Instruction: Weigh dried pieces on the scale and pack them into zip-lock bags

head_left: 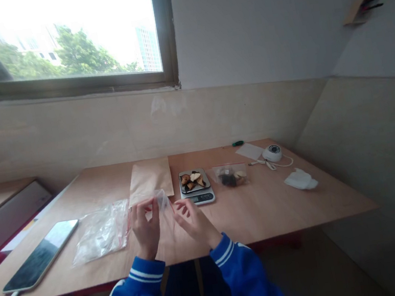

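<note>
My left hand (pixel 145 227) and my right hand (pixel 193 221) are raised over the near edge of the wooden table (pixel 265 207). Between them is a small clear plastic bag (pixel 163 203). The left hand's fingers pinch its upper edge; the right hand's fingers curl beside it, touching or nearly touching it. Just beyond stands a small digital scale (pixel 196 186) with several brown dried pieces on its pan. A clear bag holding dark and pale pieces (pixel 230 175) lies right of the scale.
A pile of clear zip bags (pixel 100 231) lies at the left, next to a phone (pixel 41 255) on a charging cable. A brown paper envelope (pixel 150 177) lies behind. At the far right are a white round device (pixel 272 152), a paper sheet (pixel 249 150) and a white crumpled item (pixel 300 179).
</note>
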### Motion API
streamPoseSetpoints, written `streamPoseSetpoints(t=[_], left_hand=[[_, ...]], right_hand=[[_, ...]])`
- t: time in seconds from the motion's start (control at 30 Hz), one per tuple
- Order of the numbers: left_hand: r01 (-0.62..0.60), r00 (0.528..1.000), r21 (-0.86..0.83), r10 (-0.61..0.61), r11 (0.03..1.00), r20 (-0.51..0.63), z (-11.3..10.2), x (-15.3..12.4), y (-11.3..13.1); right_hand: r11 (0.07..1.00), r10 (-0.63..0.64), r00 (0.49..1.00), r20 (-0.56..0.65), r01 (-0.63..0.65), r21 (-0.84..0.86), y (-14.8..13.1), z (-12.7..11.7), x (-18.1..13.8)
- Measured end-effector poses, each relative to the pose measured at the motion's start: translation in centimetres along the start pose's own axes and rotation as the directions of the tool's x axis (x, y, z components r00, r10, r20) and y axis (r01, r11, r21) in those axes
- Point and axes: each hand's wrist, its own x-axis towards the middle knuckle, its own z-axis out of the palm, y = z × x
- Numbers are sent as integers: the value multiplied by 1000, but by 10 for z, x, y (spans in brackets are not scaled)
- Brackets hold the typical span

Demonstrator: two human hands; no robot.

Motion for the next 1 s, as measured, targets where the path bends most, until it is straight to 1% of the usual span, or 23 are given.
streamPoseSetpoints(t=[0.07, 0.13, 0.2, 0.27, 0.33, 0.4, 0.43, 0.47, 0.5, 0.57, 0.6, 0.63, 0.67, 0.7, 0.77, 0.87, 1.0], left_hand=[[23, 1000, -19, -24, 1000, -18, 6, 1, 8], [64, 998, -20, -64, 998, -26, 7, 2, 9], [109, 994, -27, -109, 994, -6, 5, 2, 6], [143, 989, -46, -141, 989, 40, 2, 0, 4], [135, 989, -64, -131, 989, 67, -1, -5, 2], [49, 995, -83, -42, 995, 89, -4, -11, 2], [-19, 993, -96, 30, 995, 118, -5, -14, 2], [-89, 980, -116, 107, 989, 168, -6, -17, 1], [-147, 957, -139, 176, 979, 231, -7, -20, 0], [-216, 891, -182, 270, 959, 364, -7, -26, -3], [-234, 864, -197, 296, 952, 408, -6, -28, -5], [-250, 846, -209, 319, 945, 428, -4, -30, -7], [-267, 838, -222, 339, 938, 428, -2, -32, -8], [-282, 840, -234, 357, 930, 409, 1, -34, -9], [-295, 864, -251, 369, 922, 342, 8, -37, -9], [-261, 899, -261, 333, 929, 285, 18, -36, -4], [-225, 921, -281, 298, 933, 251, 24, -29, 6]], right_hand=[[999, 44, 997, 57, -45, 19, -10, 11, -5], [994, 93, 994, 65, -96, 55, -13, 17, -9], [985, 134, 990, 53, -139, 106, -12, 18, -12], [976, 164, 986, 32, -167, 142, -8, 18, -13], [970, 194, 981, -6, -191, 152, -6, 17, -13], [963, 227, 973, -49, -216, 161, -3, 16, -10], [958, 243, 968, -62, -229, 175, -3, 16, -9], [951, 258, 964, -67, -241, 195, -2, 15, -8], [943, 271, 960, -66, -251, 219, -1, 14, -6], [925, 290, 955, -56, -266, 271, 0, 11, -3], [917, 299, 953, -56, -270, 295, 0, 10, -2], [908, 307, 950, -56, -275, 316, 1, 9, 0], [899, 315, 948, -53, -280, 338, 1, 7, 2], [888, 322, 946, -44, -286, 359, 2, 6, 3], [869, 337, 941, -22, -302, 391, 3, 3, 6], [858, 361, 932, -17, -325, 398, 6, -1, 10], [876, 337, 941, -31, -302, 376, 12, -9, 14]])
